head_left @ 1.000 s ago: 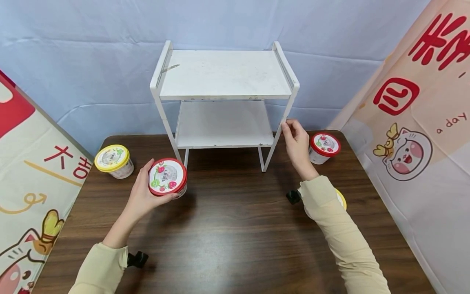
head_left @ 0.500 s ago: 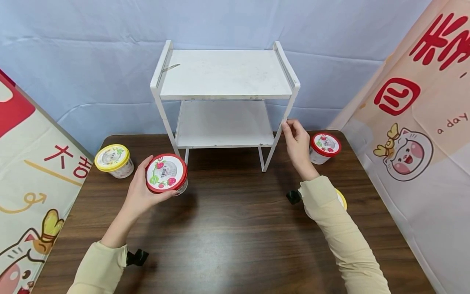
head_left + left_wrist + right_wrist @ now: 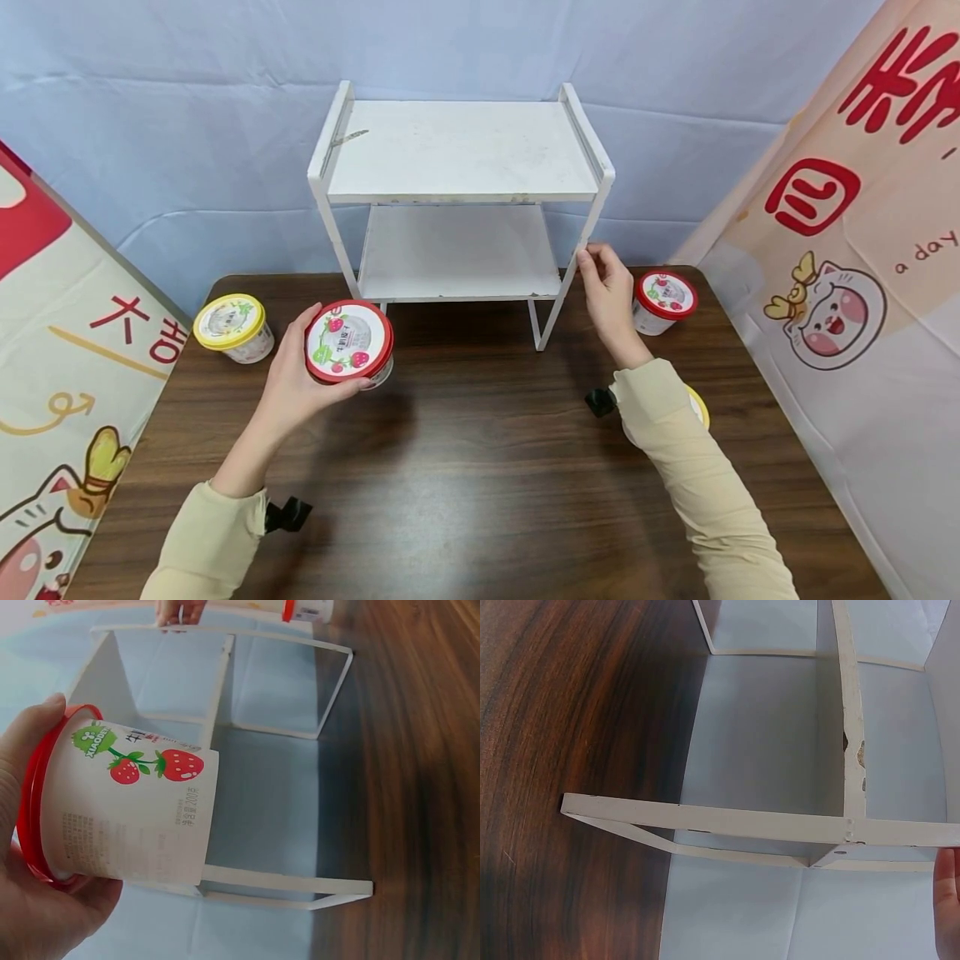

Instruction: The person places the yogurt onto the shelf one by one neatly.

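Note:
My left hand (image 3: 288, 390) grips a white tub with a red lid (image 3: 348, 340) and strawberry print, raised above the table. In the left wrist view the tub (image 3: 131, 802) lies tilted on its side, with fingers and thumb around its red rim. A white two-tier shelf (image 3: 461, 150) stands at the back of the table, just behind and right of the tub. On the shelf's right front post, my right hand (image 3: 609, 302) pinches with thumb and fingers. The right wrist view catches only part of that hand (image 3: 946, 904) beside the post (image 3: 705, 817).
A yellow-lidded tub (image 3: 232, 327) sits at the table's back left. Another red-lidded tub (image 3: 664, 302) stands right of my right hand. Under my right sleeve, a second yellow-lidded tub (image 3: 698, 407) is mostly hidden. Printed cloths (image 3: 832, 250) border the dark wooden table (image 3: 465, 467).
My left hand has lifted the red-lidded tub and brought it slightly forward toward the shelf, then a little right. My right hand stays on the post.

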`<state>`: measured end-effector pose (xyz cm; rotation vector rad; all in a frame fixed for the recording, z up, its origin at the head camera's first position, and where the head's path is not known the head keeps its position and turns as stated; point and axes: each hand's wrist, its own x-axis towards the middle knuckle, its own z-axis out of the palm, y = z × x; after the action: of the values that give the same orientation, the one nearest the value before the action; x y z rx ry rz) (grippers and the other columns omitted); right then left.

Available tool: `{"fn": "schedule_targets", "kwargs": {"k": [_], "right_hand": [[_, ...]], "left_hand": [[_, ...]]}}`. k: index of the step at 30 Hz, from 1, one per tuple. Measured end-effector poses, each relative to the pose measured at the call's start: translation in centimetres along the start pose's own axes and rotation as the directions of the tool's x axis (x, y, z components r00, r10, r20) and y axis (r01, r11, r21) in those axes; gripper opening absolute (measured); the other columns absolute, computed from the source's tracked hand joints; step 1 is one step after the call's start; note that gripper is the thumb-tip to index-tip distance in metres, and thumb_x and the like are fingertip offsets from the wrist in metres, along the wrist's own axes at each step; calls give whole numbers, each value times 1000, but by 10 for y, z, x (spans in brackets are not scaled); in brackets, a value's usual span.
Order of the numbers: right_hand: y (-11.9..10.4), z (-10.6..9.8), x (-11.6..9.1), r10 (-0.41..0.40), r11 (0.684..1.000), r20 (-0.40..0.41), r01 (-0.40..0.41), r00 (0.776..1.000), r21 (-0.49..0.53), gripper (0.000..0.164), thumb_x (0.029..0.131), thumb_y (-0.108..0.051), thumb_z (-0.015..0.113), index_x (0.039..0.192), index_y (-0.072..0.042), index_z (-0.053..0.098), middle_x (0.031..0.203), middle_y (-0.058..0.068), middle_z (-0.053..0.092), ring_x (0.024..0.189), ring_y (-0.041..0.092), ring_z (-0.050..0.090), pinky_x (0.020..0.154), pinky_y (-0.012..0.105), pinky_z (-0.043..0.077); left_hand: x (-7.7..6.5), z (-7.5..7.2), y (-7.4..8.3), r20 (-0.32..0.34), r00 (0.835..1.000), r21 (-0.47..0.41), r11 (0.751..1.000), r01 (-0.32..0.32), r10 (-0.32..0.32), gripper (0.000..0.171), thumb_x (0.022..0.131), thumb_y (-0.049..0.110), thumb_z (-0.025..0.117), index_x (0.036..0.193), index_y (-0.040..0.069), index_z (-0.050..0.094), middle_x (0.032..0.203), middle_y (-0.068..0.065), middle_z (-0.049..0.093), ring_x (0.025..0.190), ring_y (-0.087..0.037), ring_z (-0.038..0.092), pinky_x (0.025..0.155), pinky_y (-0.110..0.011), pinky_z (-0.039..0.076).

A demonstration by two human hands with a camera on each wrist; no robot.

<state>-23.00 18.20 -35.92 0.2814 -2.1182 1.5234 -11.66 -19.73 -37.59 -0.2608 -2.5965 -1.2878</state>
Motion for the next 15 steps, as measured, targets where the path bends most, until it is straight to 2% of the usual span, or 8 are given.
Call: {"fn": "schedule_targets", "kwargs": {"k": [8, 15], "right_hand": [[-9, 0, -1, 8, 1000, 14, -8, 1000, 23, 20, 93, -6, 51, 95, 12, 56, 84, 23, 57, 70, -2, 50, 65, 14, 41], [-1, 0, 0, 6, 1000, 3, -6, 1000, -2, 23, 93, -14, 52, 95, 8, 58, 82, 8, 58, 71, 1, 51, 67, 16, 42]], "left_hand": [[5, -1, 10, -7, 1000, -5, 1000, -13, 13, 103, 60, 23, 85, 141, 8, 23, 130, -15, 38, 114, -29, 38, 90, -55, 39], [10, -2, 19, -18, 1000, -4, 1000, -23, 23, 104, 59, 24, 85, 141, 10, 22, 131, -13, 37, 116, -27, 37, 92, -53, 38]]}}
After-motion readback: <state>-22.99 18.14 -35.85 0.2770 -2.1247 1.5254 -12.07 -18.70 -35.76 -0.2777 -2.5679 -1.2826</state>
